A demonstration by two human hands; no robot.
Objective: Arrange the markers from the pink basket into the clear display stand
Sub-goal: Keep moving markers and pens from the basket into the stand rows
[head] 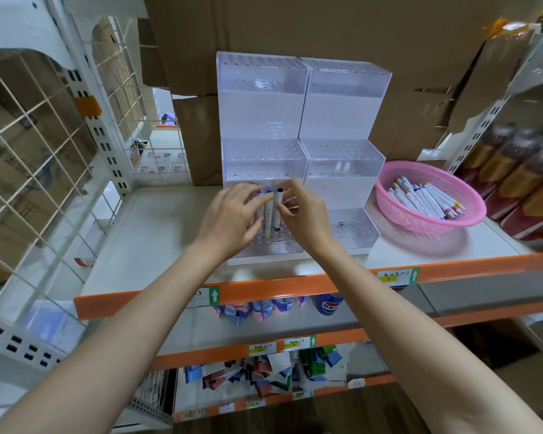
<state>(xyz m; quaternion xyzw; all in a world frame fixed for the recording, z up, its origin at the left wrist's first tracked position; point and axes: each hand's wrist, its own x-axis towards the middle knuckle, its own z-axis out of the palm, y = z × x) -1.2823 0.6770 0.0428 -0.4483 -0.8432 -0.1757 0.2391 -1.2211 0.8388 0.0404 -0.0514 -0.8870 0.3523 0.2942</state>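
Note:
Two clear stepped display stands (264,151) sit side by side on the shelf, each with three perforated tiers. Both hands meet over the lowest tier of the left stand. My left hand (229,217) holds a small bunch of white markers (267,214) upright. My right hand (304,211) pinches a dark-capped marker (278,202) that stands over the tier's holes. To the right, the pink basket (389,195) holds several white markers (427,200) with coloured caps, lying flat.
The white shelf board (157,227) has an orange front edge (264,288) with price labels. Cardboard boxes (326,32) stand behind the stands. A white wire grid panel (38,145) is at the left, packaged goods (530,183) at the right, stocked shelves below.

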